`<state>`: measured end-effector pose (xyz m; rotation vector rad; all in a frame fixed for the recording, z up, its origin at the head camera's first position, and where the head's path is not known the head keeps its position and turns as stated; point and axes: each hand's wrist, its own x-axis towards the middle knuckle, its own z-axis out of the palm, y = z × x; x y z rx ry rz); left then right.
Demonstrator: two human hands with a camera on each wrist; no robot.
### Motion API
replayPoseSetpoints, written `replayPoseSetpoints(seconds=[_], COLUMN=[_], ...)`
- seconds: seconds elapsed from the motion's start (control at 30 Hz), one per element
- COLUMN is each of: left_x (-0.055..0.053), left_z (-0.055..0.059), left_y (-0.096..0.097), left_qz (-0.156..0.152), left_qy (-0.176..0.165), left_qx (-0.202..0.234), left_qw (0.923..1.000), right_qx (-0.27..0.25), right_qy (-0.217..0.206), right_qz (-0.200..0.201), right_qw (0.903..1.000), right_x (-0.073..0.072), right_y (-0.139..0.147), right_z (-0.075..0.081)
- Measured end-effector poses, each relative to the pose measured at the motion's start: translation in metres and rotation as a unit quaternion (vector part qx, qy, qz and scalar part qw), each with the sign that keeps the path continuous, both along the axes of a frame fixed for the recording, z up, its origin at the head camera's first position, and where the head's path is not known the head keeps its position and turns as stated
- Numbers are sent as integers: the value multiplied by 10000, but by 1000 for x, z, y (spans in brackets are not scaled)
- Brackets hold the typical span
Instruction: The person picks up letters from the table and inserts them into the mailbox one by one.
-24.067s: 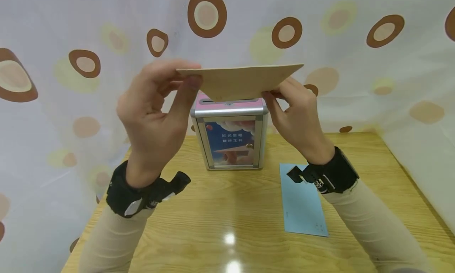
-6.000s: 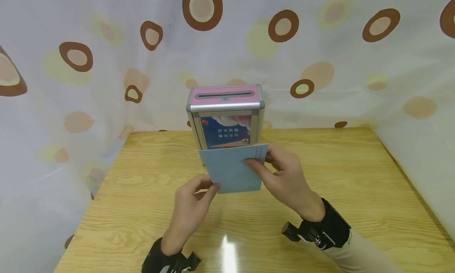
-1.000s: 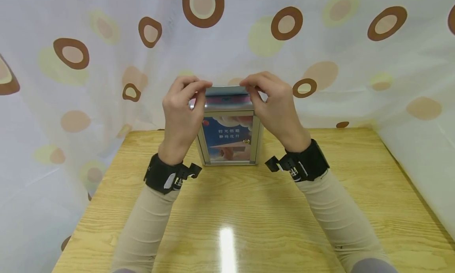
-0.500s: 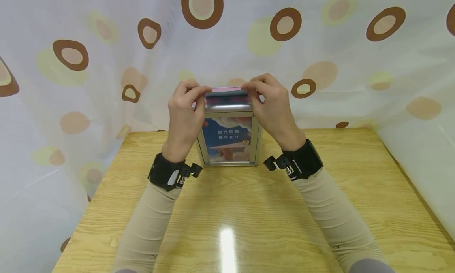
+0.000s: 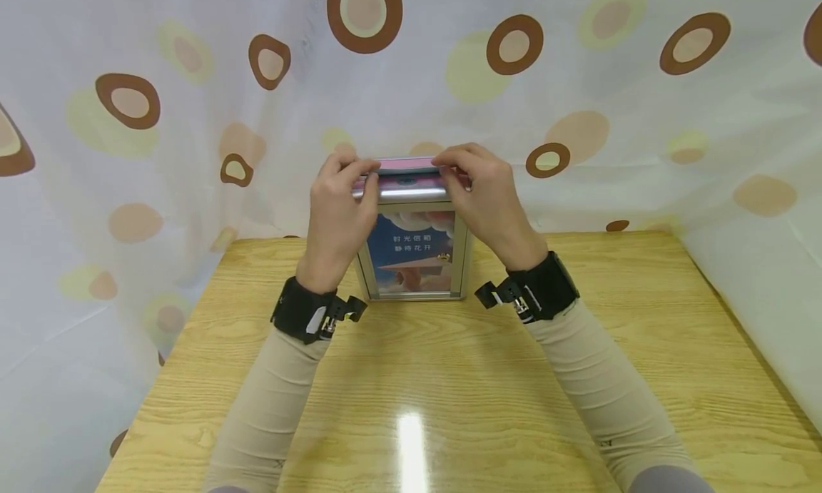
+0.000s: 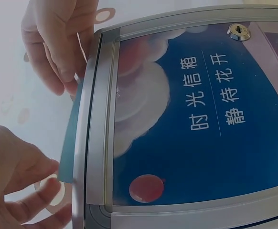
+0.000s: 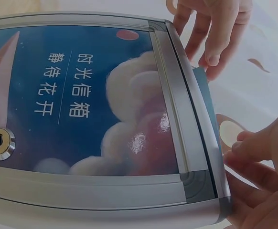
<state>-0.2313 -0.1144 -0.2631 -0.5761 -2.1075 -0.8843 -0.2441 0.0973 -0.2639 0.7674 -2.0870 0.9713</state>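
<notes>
A letter box (image 5: 416, 254) with a pink top, silver frame and blue picture front stands upright at the back of the table. A light blue envelope (image 5: 408, 170) is mostly down in its top slot; only a narrow strip shows above. At the strip's left end my left hand (image 5: 337, 215) pinches it between thumb and fingers. My right hand (image 5: 491, 200) pinches the right end. Both wrist views show the envelope strip (image 6: 71, 148) jutting past the box's top edge, with fingertips at its two ends. The part inside the box is hidden.
The wooden table (image 5: 411, 364) spreads in front of the box. A patterned cloth wall (image 5: 424, 93) stands close behind it and at both sides. On the box front sits a round key lock (image 7: 2, 143).
Over the last second the envelope has sunk deeper into the slot, both hands lowering with it. Earlier, a brown envelope was held up while the blue one lay on the table's right.
</notes>
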Motion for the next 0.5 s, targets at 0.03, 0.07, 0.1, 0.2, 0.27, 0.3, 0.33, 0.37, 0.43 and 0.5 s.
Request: replayPoseSetpoints(seconds=[0.03, 0.07, 0.1, 0.2, 0.27, 0.3, 0.33, 0.37, 0.43, 0.5], left_x=[1, 1, 1, 3, 3, 3, 4, 4, 6, 8], left_z=[0, 0, 0, -1, -2, -2, -3, -4, -5, -6], left_y=[0, 1, 1, 1, 1, 2, 2, 2, 3, 4], left_qz=[77, 157, 226, 400, 452, 463, 473, 474, 461, 429], left_qy=[-83, -173, -259, -462, -535, -554, -578, -598, -597, -543], left_qx=[-65, -127, -181, -288, -306, -319, -334, -346, -377, -421], left_qw=[9999, 9996, 9992, 9977, 9971, 9969, 9966, 9965, 9964, 9967], right_qx=[-12, -27, -34, -17, 4, 10, 3, -14, -62, -75], right_qy=[-24, -52, -71, -93, -71, -47, -25, -1, 73, 178], right_qz=[16, 28, 35, 57, 72, 73, 84, 89, 125, 133], right_qw=[10000, 10000, 10000, 9999, 9999, 10000, 10000, 10000, 9999, 9997], right_x=[0, -1, -1, -1, -1, -1, -1, 0, 2, 6], right_y=[0, 0, -1, -1, -1, -1, -1, -1, -2, -2], right_z=[0, -1, -1, -3, -4, -4, -5, -6, -7, -10])
